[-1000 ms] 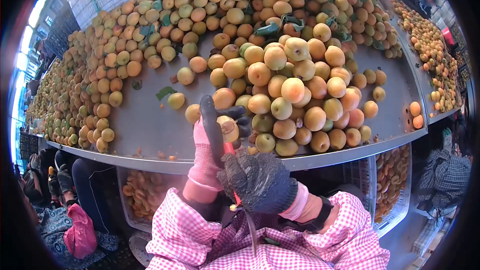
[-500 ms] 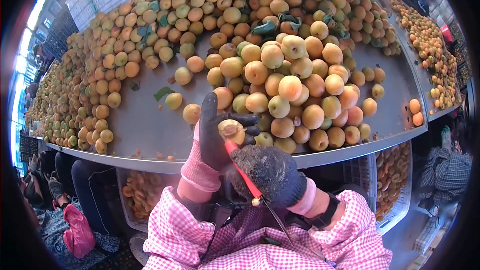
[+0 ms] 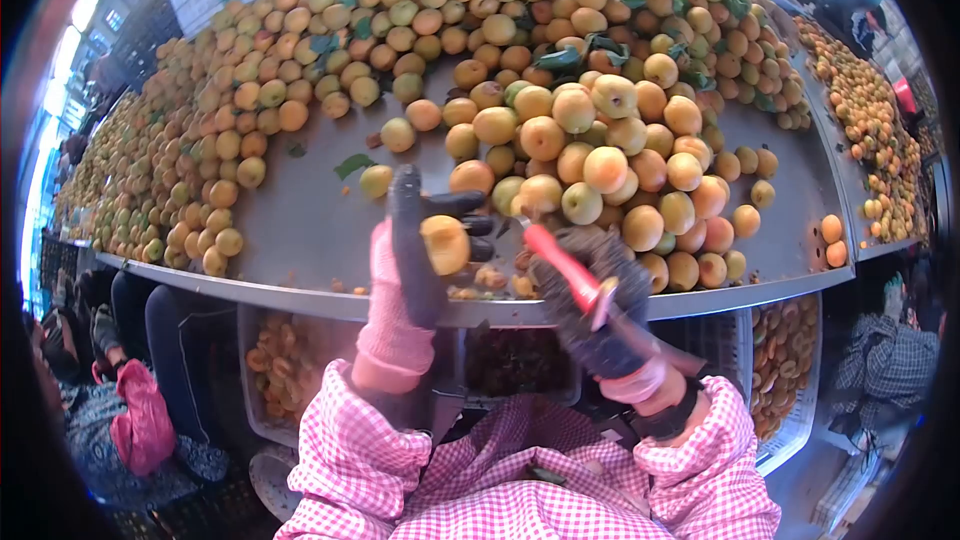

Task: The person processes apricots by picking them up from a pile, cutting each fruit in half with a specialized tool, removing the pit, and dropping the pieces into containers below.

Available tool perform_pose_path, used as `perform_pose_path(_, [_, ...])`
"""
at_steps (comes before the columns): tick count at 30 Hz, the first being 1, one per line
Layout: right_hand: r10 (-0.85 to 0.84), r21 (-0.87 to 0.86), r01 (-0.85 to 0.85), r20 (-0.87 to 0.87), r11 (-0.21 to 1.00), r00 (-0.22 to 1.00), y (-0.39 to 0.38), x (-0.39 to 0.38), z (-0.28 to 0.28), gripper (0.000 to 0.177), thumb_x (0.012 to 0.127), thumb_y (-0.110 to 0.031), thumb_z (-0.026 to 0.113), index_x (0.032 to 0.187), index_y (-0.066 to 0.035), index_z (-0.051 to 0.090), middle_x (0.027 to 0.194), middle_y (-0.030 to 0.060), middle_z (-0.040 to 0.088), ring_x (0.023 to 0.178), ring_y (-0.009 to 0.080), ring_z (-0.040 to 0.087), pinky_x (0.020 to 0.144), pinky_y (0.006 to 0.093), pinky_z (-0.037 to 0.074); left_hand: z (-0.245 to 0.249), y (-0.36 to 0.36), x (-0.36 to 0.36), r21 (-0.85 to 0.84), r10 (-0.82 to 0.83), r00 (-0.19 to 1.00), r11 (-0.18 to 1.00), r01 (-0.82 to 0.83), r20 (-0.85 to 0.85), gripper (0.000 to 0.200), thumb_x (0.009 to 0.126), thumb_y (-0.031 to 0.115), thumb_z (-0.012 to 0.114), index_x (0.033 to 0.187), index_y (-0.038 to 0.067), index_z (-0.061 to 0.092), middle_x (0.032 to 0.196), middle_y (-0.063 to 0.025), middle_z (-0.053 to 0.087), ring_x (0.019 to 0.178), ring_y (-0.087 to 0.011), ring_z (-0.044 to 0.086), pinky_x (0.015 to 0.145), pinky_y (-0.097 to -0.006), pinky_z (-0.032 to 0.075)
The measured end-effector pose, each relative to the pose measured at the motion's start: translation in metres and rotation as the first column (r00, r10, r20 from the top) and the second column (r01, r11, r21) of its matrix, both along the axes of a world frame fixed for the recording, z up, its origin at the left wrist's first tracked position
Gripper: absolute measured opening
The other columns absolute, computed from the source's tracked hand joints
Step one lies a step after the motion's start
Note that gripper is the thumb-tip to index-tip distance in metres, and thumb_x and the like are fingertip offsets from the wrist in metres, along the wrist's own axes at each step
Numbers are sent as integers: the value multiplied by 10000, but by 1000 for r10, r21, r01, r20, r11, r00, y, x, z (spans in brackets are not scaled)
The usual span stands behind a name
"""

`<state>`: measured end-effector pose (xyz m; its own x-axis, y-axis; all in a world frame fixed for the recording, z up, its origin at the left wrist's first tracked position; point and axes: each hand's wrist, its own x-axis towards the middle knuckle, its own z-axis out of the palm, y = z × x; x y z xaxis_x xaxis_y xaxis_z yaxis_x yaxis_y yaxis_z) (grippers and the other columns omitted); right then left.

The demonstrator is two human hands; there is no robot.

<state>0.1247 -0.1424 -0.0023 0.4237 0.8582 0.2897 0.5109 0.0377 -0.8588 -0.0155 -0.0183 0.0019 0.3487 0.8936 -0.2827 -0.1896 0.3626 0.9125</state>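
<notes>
- Head view: the left hand (image 3: 412,265) has its gloved fingers curled around a yellow fruit (image 3: 446,244), held above the near edge of the surface (image 3: 290,225); a damp or slack grip could let it slip and bruise or roll off.
- The right hand (image 3: 618,270) has its fingers wrapped round a red-handled knife (image 3: 566,265); the blade looks angled back past the wrist, so a careless turn might nick the forearm or checked sleeve (image 3: 690,425).
- The right hand sits just beside the heaped fruit (image 3: 605,170); a bump from the knuckles could send loose pieces rolling toward the edge.
- Scraps (image 3: 488,278) lie near the edge and might stick to the gloves; motion blur hides the handle tip's exact contact.
</notes>
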Motion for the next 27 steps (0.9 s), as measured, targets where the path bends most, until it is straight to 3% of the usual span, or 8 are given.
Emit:
perform_pose_path(3, [-114,-21,112,-212,993,971,-2,10,6,289,771,-142,760,952,9,592,787,126,644,681,279,635,613,350,503,28,-11,-54,198,137,980,974,-106,-147,435,910,319,457,1204,-1,470,946,-155,647,739,-185,641,597,-251,494])
perform_pose_path(5, [-80,142,56,169,988,982,-8,23,11,276,773,-137,751,945,12,594,787,131,644,680,282,636,616,359,505,25,-16,-108,425,146,979,902,-73,-142,591,846,102,583,1366,46,310,1083,-180,619,862,-209,642,708,-284,530])
perform_pose_path(7, [-102,109,85,161,990,982,-18,24,7,255,776,-132,742,932,9,600,792,130,647,691,292,642,616,371,506,10,-18,-161,788,212,901,584,195,-380,692,844,61,646,1429,46,277,1164,-183,602,942,-216,636,798,-307,540])
perform_pose_path(12, [-131,118,115,139,986,982,-36,30,22,267,776,-145,752,927,12,598,787,132,650,686,293,648,604,369,507,-20,5,-263,414,276,637,907,76,-720,541,913,317,620,1315,-10,463,1238,-163,536,1157,-239,508,968,-369,429])
perform_pose_path(14, [-147,115,141,49,983,988,-38,35,23,269,785,-158,753,921,16,600,791,134,656,678,289,651,586,354,505,-5,14,-237,678,537,496,718,156,-682,532,846,228,707,1269,-19,498,1207,-140,554,1099,-218,534,941,-339,444])
perform_pose_path(17, [-155,155,136,117,978,981,-33,40,27,237,764,-85,772,898,7,599,771,94,654,664,191,628,603,325,511,49,24,-121,652,309,775,739,168,-550,602,792,218,756,1282,-5,488,1234,-150,535,1045,-234,567,913,-359,468])
perform_pose_path(24, [-136,151,107,200,983,970,-24,54,1,191,778,-195,755,870,-44,681,751,107,630,664,310,613,594,406,482,-6,54,44,41,276,-50,316,948,-960,766,660,213,793,1339,132,448,1320,-252,400,1146,-372,518,979,-420,442])
perform_pose_path(27, [-114,133,80,276,988,954,-24,58,-6,186,781,-201,755,864,-49,686,758,104,634,651,303,616,567,408,479,-13,76,51,86,183,2,451,888,-983,747,693,238,772,1348,141,426,1290,-230,413,1103,-365,555,918,-425,482])
